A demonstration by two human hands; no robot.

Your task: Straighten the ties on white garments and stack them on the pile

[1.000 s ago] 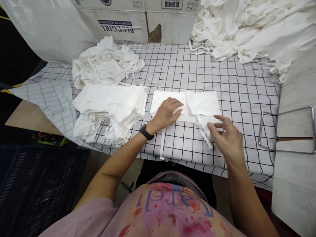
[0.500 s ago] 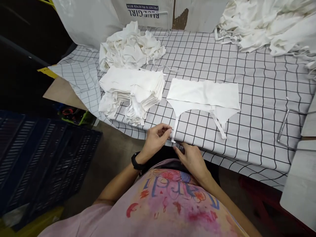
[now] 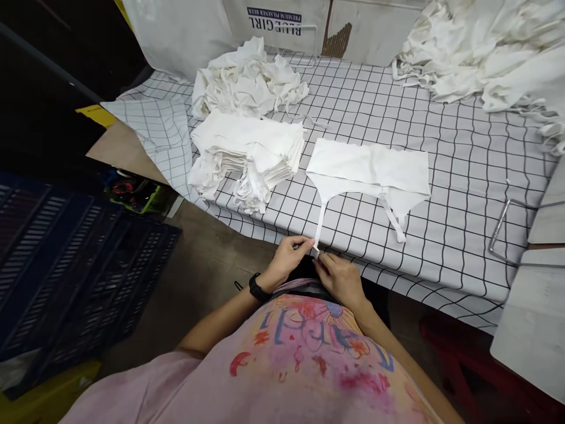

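A white strappy garment, like a camisole top (image 3: 371,166), lies flat on the checked cloth with its straps toward me. Its left strap (image 3: 322,222) runs down to the table's front edge, where both hands meet. My left hand (image 3: 289,257) pinches the strap near its end. Close beside it, my right hand (image 3: 342,279) has its fingers closed at the strap's tip; a small pale bit shows between the fingertips. The other strap (image 3: 394,222) lies loose on the cloth. Left of the garment is a neat stack of folded white garments (image 3: 249,141), straps hanging forward.
Behind the stack sits a crumpled heap of white garments (image 3: 247,79); a larger heap (image 3: 489,53) fills the back right. Cardboard boxes (image 3: 362,29) line the back. A metal wire handle (image 3: 503,232) stands at right. Blue crates (image 3: 79,259) are at lower left.
My left hand has moved in to the strap and now pinches it; before, it was just beside it. My right hand stays by the strap's end. The view has shifted slightly.
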